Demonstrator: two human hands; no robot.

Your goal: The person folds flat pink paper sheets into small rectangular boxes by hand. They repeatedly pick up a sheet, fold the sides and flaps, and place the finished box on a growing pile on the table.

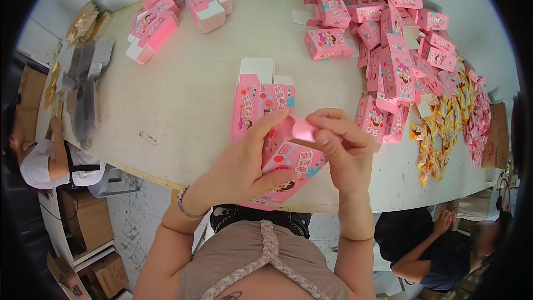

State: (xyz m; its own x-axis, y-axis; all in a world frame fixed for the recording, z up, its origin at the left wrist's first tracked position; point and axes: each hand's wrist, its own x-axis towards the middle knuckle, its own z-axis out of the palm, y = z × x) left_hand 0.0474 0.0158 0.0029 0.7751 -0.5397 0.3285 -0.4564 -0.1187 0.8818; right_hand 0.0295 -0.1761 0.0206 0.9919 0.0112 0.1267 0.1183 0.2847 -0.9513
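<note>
Close to the table's front edge, my left hand grips a pink printed carton by its sides, thumb across the front panel. The thumb and fingertips of my right hand pinch a pink flap at the carton's upper end. That end stands partly open, and its inside is mostly hidden by the flap and fingers. Just beyond my hands lies a flattened pink carton with white end flaps pointing away from me; my left hand covers part of it.
Flat cartons lie in stacks at the back left. Formed pink boxes make a heap at the right, beside yellow sachets and pink sachets. Clear plastic sleeves lie at the left. One person sits left, another right.
</note>
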